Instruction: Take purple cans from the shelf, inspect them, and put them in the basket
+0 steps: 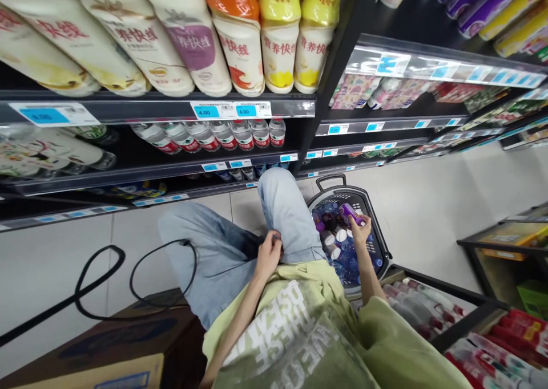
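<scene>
My right hand [362,230] is closed around a purple can [349,212], which it holds over the dark shopping basket [379,229] beside my right knee. Loose in that basket lie clear and blue-tinted bottles [349,266], several white-capped containers [341,234] and another purple item [318,222]. In my lap, against the inside of my right thigh, rests my left hand [269,253] with its fingers curled in. A small dark bit shows at its fingertips, too small to name.
Shelves of milk-drink bottles [240,52] and red-labelled water bottles [222,135] stand in front. A black cable [124,258] loops at my left above a cardboard box [128,343]. More bottles [422,303] sit on a rack at my right. The basket handle [330,178] lies toward the shelf.
</scene>
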Available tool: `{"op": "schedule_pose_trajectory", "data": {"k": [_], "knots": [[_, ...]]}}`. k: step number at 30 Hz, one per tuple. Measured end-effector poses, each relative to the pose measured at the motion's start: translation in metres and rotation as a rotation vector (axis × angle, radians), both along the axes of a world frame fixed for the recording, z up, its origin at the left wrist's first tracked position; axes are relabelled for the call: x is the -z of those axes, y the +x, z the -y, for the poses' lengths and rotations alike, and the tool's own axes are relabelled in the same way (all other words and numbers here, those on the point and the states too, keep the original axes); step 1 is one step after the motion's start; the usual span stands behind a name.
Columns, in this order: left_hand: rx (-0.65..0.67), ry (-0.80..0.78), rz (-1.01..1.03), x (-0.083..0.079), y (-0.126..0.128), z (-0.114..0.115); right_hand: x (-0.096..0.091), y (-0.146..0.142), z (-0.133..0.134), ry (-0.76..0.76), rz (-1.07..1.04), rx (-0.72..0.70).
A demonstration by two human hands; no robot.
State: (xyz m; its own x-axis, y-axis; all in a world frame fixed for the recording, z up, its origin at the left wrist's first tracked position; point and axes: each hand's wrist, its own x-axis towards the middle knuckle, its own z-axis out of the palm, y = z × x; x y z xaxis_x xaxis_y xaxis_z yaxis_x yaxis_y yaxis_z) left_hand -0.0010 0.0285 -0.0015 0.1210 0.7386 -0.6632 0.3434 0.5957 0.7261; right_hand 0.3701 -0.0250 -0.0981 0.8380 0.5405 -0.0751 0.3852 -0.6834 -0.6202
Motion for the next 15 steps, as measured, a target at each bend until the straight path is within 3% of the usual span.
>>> {"op": "schedule_pose_trajectory", "data": {"k": [4,12,15], "knots": [[0.011,-0.003,-0.033,0.002,0.001,-0.002,0.018,-0.008,-0.007,-0.107,-0.015,-0.106],[-0.001,-0.009,-0.05,0.006,0.001,-0.002,0.044,-0.036,-0.034,-0.404,0.02,-0.497],[-0.002,-0.016,-0.052,0.006,0.0,-0.001,0.053,-0.045,-0.042,-0.519,0.022,-0.538]]}}
